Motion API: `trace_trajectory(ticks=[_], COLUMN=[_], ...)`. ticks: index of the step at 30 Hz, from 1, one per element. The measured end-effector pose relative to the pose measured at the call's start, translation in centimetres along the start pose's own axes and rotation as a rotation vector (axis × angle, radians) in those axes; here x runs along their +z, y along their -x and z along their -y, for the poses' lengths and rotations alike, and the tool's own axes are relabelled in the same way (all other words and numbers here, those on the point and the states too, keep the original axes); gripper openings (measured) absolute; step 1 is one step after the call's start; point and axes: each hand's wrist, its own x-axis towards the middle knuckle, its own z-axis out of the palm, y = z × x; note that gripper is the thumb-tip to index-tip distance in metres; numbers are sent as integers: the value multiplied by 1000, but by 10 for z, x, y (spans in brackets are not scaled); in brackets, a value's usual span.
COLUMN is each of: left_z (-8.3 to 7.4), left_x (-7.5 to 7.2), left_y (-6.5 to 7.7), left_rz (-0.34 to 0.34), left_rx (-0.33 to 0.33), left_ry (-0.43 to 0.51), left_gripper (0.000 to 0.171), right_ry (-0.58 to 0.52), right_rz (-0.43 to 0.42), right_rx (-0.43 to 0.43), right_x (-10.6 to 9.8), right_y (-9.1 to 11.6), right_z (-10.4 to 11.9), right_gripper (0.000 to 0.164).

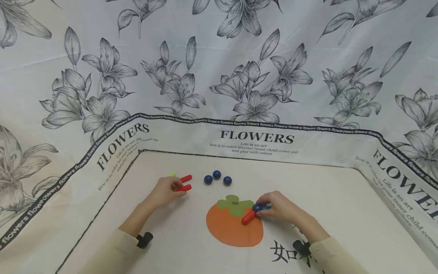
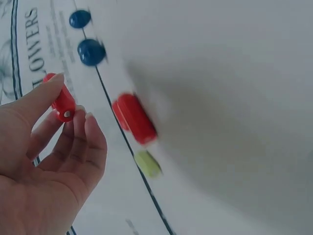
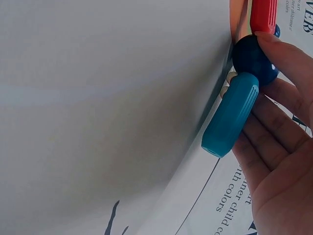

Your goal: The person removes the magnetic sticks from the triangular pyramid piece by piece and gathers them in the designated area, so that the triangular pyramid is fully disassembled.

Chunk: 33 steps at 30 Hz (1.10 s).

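My left hand (image 1: 167,192) pinches a short red rod (image 2: 63,100) between thumb and fingertips; a small pale spot shows on the rod's end. Just past that hand, another red rod (image 1: 186,178) and a yellow-green piece (image 2: 147,164) lie on the table, the latter mostly hidden in the head view. My right hand (image 1: 281,207) grips a dark blue ball (image 3: 254,58) by its side. From this ball a red rod (image 1: 249,217) sticks out one way and a teal rod (image 3: 231,115) another, above the printed persimmon.
Three dark blue balls, among them a middle ball (image 1: 216,174), sit close together on the white tabletop (image 1: 308,186) beyond the hands. An orange persimmon picture (image 1: 232,228) and black characters are printed on its cover. Flower-patterned cloth (image 1: 253,87) hangs around the back and sides.
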Motion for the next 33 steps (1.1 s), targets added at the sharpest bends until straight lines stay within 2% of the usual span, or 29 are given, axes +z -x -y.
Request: trace_trajectory(ticks=[6,10,14,16,25,33], left_z=[34,56,71,75,82,79], left_x=[-27,-36,-41,-43,-47,-52], left_y=[10,11,12,12,10,8], left_rz=[-10,-14,5,12,10,34], left_rx=[-7,-40,-90,-117,-162,-181], left_ry=[-8,-57,-99,-108,-142,-147], left_gripper=[14,14,16,17,21,31], right_ry=[-6,-16,-17,-15,-21,-17], right_rz=[3,1,-3,-4,-11,-2], right_rx=[7,2,-8,-13,-23,-31], right_x=[0,1,1,0,-2,-1], right_y=[1,2,1,1,1,2], right_z=[-2,-2,-2,-2,-1,-2], right_gripper=[21,20,20,20,19,20])
